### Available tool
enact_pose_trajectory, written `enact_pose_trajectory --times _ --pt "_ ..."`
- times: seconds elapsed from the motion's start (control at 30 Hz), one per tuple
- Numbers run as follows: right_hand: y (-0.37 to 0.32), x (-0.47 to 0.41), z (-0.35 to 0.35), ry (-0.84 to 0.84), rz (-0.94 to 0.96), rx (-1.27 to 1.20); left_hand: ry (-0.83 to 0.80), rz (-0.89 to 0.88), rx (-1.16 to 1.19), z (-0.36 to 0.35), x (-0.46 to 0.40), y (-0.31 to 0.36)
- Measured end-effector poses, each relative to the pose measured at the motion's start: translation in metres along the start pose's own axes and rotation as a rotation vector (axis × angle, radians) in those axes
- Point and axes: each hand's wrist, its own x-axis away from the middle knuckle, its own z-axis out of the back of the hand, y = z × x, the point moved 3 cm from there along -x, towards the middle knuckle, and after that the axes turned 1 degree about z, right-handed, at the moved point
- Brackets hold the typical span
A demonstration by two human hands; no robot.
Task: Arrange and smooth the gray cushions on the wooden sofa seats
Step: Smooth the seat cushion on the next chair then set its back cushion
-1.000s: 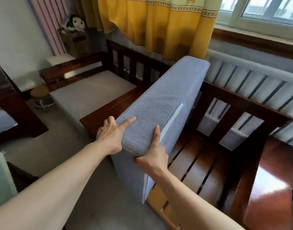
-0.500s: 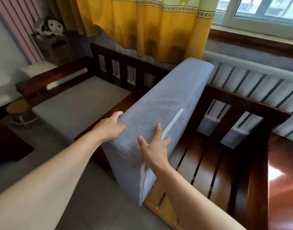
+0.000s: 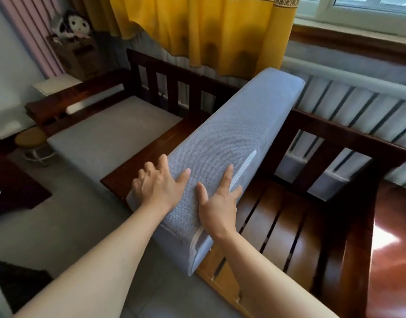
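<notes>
Gray cushion [image 3: 222, 143] up on its long edge across the slatted seat [image 3: 287, 228] of the wooden sofa [image 3: 330, 125], far end leaning near the backrest, near end jutting past the front rail; probably tipped this way so it can drop flat onto the bare slats. Left hand [image 3: 157, 188] laid on the cushion's left side, fingers spread and fairly straight, thumb over the top band; steadying rather than clutching. Right hand [image 3: 218, 206] flat on the top band beside the zipper seam [image 3: 242, 171], fingers straight, likewise pressing, not gripping; both hands seemingly balancing the cushion against toppling. Second gray cushion [image 3: 110, 136] already lying flat on the neighbouring seat to the left. Yellow curtain [image 3: 204, 28] hanging behind; small round stool [image 3: 31, 140] on the floor at far left.
</notes>
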Motion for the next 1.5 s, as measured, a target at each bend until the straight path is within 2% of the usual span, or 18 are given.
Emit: enact_pose_trajectory --times 0.3,0.57,0.77,0.97,1.13,1.27,1.5 --pt "0.063 0.054 0.065 -0.101 0.055 0.033 0.083 0.129 -0.052 -0.007 0.106 0.044" --pt "0.113 0.052 0.137 -0.161 -0.027 0.072 0.168 0.025 -0.086 -0.027 0.153 0.117" --pt "0.125 0.042 0.161 -0.084 -0.182 0.001 0.238 -0.112 -0.058 -0.040 0.172 0.134" --pt "0.149 0.039 0.172 -0.016 -0.282 0.016 0.180 -0.121 -0.084 -0.047 0.200 0.149" --pt "0.172 0.024 0.203 -0.030 -0.330 -0.017 0.115 -0.135 -0.130 -0.050 0.220 0.174" --pt "0.195 0.012 0.227 -0.065 -0.372 -0.060 0.102 -0.059 -0.140 -0.062 0.238 0.193" --pt "0.224 0.002 0.247 -0.180 -0.350 0.013 0.191 0.102 -0.164 -0.088 0.260 0.214"
